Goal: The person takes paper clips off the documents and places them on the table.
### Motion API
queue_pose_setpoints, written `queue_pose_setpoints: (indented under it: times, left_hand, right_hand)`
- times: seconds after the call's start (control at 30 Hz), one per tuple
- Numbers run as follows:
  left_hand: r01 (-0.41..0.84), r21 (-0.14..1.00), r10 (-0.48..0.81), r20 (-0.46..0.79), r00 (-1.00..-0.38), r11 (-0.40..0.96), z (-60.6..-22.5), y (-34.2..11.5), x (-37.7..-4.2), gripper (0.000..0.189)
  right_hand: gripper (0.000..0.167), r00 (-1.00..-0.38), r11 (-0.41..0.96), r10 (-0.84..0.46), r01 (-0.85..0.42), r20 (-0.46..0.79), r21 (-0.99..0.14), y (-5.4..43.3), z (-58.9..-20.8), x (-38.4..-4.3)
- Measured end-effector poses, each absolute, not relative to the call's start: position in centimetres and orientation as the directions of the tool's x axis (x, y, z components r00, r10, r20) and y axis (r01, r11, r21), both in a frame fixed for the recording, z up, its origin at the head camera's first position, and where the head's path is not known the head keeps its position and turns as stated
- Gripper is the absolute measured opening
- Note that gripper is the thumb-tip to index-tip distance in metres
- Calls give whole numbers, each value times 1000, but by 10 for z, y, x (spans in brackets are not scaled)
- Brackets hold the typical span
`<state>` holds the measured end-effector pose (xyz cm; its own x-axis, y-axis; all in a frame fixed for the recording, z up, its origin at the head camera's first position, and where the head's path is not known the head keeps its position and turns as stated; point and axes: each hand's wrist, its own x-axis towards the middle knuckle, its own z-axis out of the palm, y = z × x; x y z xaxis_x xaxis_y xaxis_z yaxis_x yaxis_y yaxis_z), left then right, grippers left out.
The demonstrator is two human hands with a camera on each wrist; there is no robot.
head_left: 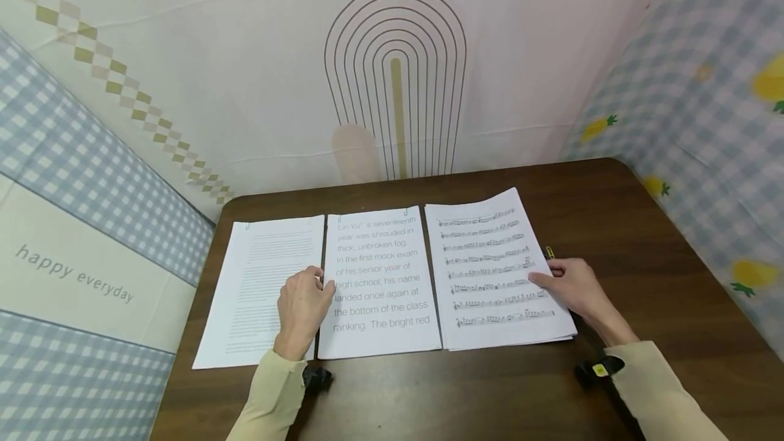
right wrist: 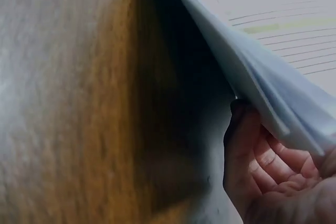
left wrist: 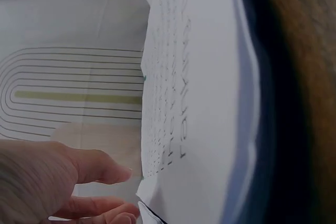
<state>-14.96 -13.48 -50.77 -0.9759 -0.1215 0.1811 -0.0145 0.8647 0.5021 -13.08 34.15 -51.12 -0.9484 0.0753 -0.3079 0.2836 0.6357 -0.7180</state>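
Three piles of paper lie side by side on the table. My right hand point(head_left: 572, 284) grips the right edge of the sheet music point(head_left: 490, 271), thumb on top and fingers underneath; in the right wrist view several sheets fan slightly apart there. A yellow paper clip point(head_left: 550, 252) shows just beyond those fingers. Over the boundary between the left pile of small-print pages point(head_left: 257, 291) and the middle pile of large-print pages point(head_left: 382, 284) is my left hand point(head_left: 303, 305). Its thumb stands apart from loosely bent fingers point(left wrist: 105, 211), with nothing between them.
Paper clips sit on the top edges of the left and middle piles, one being the clip point(head_left: 405, 212) at the middle pile's right corner. The brown table point(head_left: 392, 393) meets a patterned cloth point(head_left: 257, 87) behind, with checked cloth at both sides.
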Motion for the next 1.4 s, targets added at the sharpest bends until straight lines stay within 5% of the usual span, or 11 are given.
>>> queue_pose_setpoints:
  times: [0.47, 1.4]
  left_hand:
    - [-25, 475, -102, 135, -986, 879, -511, -134, -148, 29]
    - [-100, 395, -107, -3, -994, 913, -507, -128, -153, 51]
  right_hand:
    - [37, -966, 794, 117, 230, -229, -562, 339, -510, -134]
    - [52, -952, 866, 216, 289, -215, -408, 336, -508, -126]
